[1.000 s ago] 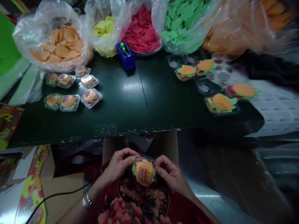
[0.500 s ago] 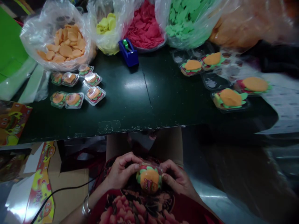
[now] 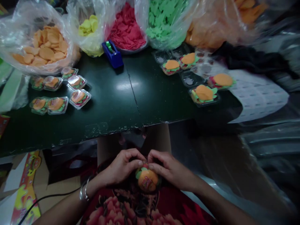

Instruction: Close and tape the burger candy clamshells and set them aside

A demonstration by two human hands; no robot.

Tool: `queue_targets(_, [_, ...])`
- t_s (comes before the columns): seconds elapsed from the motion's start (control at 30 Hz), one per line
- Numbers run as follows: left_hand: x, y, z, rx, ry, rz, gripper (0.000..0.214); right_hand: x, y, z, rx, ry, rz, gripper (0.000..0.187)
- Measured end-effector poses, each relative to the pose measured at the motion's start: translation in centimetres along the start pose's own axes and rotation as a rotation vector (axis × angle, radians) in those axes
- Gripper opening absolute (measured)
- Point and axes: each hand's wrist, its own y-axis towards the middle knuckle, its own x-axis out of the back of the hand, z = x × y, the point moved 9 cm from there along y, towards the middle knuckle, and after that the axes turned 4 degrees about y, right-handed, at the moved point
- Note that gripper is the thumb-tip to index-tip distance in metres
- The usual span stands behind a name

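Observation:
Just above my lap, a gummy burger in a clear plastic box (image 3: 148,180) with a printed label on top is pinched between both hands. My left hand (image 3: 127,165) grips its far left edge with thumb and fingers. My right hand (image 3: 164,165) pinches the far edge a little to the right, its fingertips close to the left ones. On the table's left side, several closed burger boxes (image 3: 56,104) with labels lie in small groups. To the right, open boxes hold unlidded burgers (image 3: 204,93) with orange tops and green leaf pieces.
Along the back of the dark green table (image 3: 107,118) stand clear bags of orange pieces (image 3: 48,43), yellow pieces (image 3: 89,25), red pieces (image 3: 127,28) and green pieces (image 3: 166,23). A blue tape dispenser (image 3: 113,56) sits before them. A label sheet (image 3: 260,97) hangs over the right edge.
My right hand has moved from the burger box's right side to its far edge, nearer my left hand. The camera view has turned to the right.

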Motion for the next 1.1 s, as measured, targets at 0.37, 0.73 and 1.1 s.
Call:
queue_targets(0.37, [-1.5, 0.5, -0.4, -0.052, 0.040, 0.021, 0.020, 0.2, -1.7, -0.4, 0.014, 0.030, -0.098, 0.020])
queue_targets(0.73, [1.9, 1.9, 0.7, 0.086, -0.281, -0.103, 0.029, 3.5, 0.3, -2.4, -0.002, 0.444, -0.321, 0.033])
queue_targets(1.1, [5.3, 1.0, 0.8, 0.047, -0.645, -0.444, 0.029, 4.1, 1.9, 1.3, 0.062, 0.282, -0.406, 0.035])
